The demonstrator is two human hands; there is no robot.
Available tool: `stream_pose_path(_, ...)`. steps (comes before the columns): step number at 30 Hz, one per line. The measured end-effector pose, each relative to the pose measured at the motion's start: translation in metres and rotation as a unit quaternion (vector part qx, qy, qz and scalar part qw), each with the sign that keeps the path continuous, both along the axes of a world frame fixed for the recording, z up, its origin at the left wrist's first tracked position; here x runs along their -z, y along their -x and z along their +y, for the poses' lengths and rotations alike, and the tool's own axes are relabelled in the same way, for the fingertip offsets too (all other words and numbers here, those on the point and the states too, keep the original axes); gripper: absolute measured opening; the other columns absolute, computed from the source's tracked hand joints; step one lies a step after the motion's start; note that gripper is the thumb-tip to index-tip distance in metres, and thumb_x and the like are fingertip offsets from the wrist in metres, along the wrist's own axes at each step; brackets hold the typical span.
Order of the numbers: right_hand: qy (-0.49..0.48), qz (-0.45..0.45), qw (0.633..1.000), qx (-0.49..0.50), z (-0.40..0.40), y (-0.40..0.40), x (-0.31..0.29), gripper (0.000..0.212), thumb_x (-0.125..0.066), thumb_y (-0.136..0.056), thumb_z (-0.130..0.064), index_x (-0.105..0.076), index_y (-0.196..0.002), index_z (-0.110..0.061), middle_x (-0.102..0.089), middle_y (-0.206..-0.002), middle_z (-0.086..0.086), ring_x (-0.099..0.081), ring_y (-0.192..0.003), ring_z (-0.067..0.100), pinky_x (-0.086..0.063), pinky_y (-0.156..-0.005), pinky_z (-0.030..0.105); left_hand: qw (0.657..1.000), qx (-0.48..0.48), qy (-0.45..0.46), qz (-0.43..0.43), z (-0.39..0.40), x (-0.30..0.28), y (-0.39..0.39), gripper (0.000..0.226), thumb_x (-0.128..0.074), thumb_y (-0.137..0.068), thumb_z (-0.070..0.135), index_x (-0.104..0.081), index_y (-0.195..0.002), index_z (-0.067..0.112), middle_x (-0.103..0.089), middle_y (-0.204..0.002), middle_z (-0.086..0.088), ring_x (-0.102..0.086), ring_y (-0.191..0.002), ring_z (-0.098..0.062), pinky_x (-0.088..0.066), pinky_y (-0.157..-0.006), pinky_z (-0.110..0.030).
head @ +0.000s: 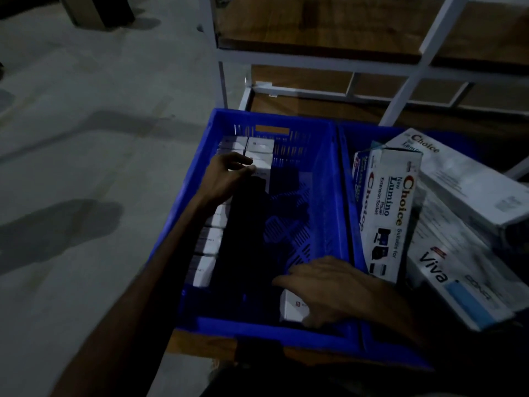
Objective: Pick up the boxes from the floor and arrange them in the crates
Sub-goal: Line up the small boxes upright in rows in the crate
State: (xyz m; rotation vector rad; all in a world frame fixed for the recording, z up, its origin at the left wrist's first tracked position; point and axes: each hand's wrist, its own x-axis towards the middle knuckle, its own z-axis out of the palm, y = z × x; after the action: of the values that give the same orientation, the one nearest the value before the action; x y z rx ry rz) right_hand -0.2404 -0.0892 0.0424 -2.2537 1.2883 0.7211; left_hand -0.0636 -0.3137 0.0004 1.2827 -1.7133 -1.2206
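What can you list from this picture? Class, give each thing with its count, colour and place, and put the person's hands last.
left crate: one, blue, centre, on a wooden board.
right crate: one, blue, beside the first.
small boxes: several, white, in rows along the left crate's left wall and far end; exact count unclear.
single small box: one, white, near corner of the left crate.
large boxes: at least four, white, piled loosely in the right crate.
rack: one, white frame, wooden shelves, behind.
floor: grey, left.
left hand: on the far small boxes.
right hand: over the single box.
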Motion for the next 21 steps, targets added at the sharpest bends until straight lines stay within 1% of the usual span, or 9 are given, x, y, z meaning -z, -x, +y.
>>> stream_pose_path(4,0.063,0.005,0.998,0.009,0.001,0.000,0.003,0.067,-0.063,-0.090,-0.057,-0.046,-0.144,-0.022,-0.061,-0.125,0.005,-0.061,-0.108,0.027,-0.050,-0.083,0.040,1.000,0.010,-0.005,0.005,0.002,-0.003,-0.002,0.025,-0.077,-0.093,0.031,-0.076,-0.113,0.016,-0.077,-0.106,-0.010,-0.077,-0.093,-0.021,-0.064,-0.077,-0.038)
stream_pose_path(6,0.101,-0.001,0.995,0.020,-0.001,0.000,0.005,0.064,-0.058,-0.090,-0.062,-0.049,-0.139,-0.022,-0.062,-0.123,0.005,-0.062,-0.104,0.026,-0.043,-0.074,0.035,1.000,0.030,-0.004,-0.006,0.006,-0.007,0.000,0.026,-0.075,-0.096,0.029,-0.074,-0.117,0.014,-0.076,-0.107,-0.006,-0.076,-0.090,-0.014,-0.060,-0.072,-0.029)
stream_pose_path(9,0.118,-0.059,0.989,0.066,-0.010,0.006,-0.002,0.065,-0.061,-0.090,-0.059,-0.045,-0.143,-0.027,-0.063,-0.121,-0.001,-0.061,-0.102,0.021,-0.040,-0.071,0.033,0.995,0.091,-0.023,-0.030,0.013,-0.014,0.003,0.018,-0.071,-0.099,0.021,-0.074,-0.110,0.007,-0.076,-0.093,-0.002,-0.073,-0.074,-0.003,-0.053,-0.063,-0.019)
stream_pose_path(11,0.128,-0.107,0.979,0.117,-0.019,0.014,-0.016,0.067,-0.065,-0.090,-0.056,-0.038,-0.148,-0.034,-0.059,-0.113,-0.007,-0.058,-0.097,0.018,-0.044,-0.072,0.033,0.987,0.144,-0.061,-0.036,0.020,-0.017,0.005,0.016,-0.071,-0.098,0.020,-0.076,-0.107,0.007,-0.078,-0.092,-0.007,-0.073,-0.076,-0.009,-0.053,-0.066,-0.023)
stream_pose_path(13,0.138,-0.147,0.966,0.162,-0.030,0.024,-0.029,0.068,-0.066,-0.090,-0.055,-0.034,-0.149,-0.039,-0.052,-0.106,-0.011,-0.055,-0.088,0.013,-0.043,-0.068,0.032,0.977,0.186,-0.102,-0.023,0.025,-0.020,0.007,0.018,-0.074,-0.096,0.018,-0.077,-0.109,0.006,-0.078,-0.103,-0.015,-0.074,-0.088,-0.020,-0.057,-0.077,-0.033)
stream_pose_path(15,0.156,-0.206,0.943,0.208,-0.039,0.033,-0.039,0.062,-0.067,-0.091,-0.054,-0.038,-0.145,-0.043,-0.057,-0.102,-0.014,-0.056,-0.079,0.006,-0.045,-0.062,0.031,0.965,0.222,-0.139,0.008,0.029,-0.022,0.009,0.028,-0.079,-0.091,0.017,-0.075,-0.115,0.004,-0.075,-0.114,-0.021,-0.073,-0.105,-0.032,-0.057,-0.093,-0.044)
stream_pose_path(17,0.201,-0.275,0.905,0.256,-0.048,0.043,-0.045,0.054,-0.068,-0.090,-0.054,-0.045,-0.138,-0.044,-0.064,-0.107,-0.007,-0.062,-0.079,0.004,-0.054,-0.063,0.033,0.951,0.251,-0.176,0.040,0.032,-0.023,0.011,0.040,-0.079,-0.087,0.018,-0.072,-0.123,0.003,-0.072,-0.122,-0.026,-0.069,-0.115,-0.039,-0.054,-0.101,-0.050)
stream_pose_path(19,0.245,-0.329,0.863,0.296,-0.056,0.051,-0.050,0.050,-0.070,-0.089,-0.054,-0.052,-0.133,-0.041,-0.064,-0.114,-0.007,-0.065,-0.082,0.004,-0.057,-0.067,0.032,0.935,0.277,-0.202,0.086,0.035,-0.024,0.011,0.039,-0.073,-0.089,0.014,-0.068,-0.126,0.001,-0.071,-0.120,-0.026,-0.071,-0.110,-0.036,-0.057,-0.094,-0.045)
stream_pose_path(21,0.279,-0.365,0.826,0.327,-0.063,0.055,-0.053,0.049,-0.070,-0.086,-0.059,-0.056,-0.129,-0.041,-0.063,-0.113,-0.014,-0.064,-0.081,0.001,-0.054,-0.069,0.030,0.923,0.298,-0.210,0.125,0.037,-0.027,0.011,0.036,-0.067,-0.092,0.011,-0.066,-0.127,0.001,-0.072,-0.117,-0.019,-0.071,-0.107,-0.029,-0.056,-0.089,-0.037)
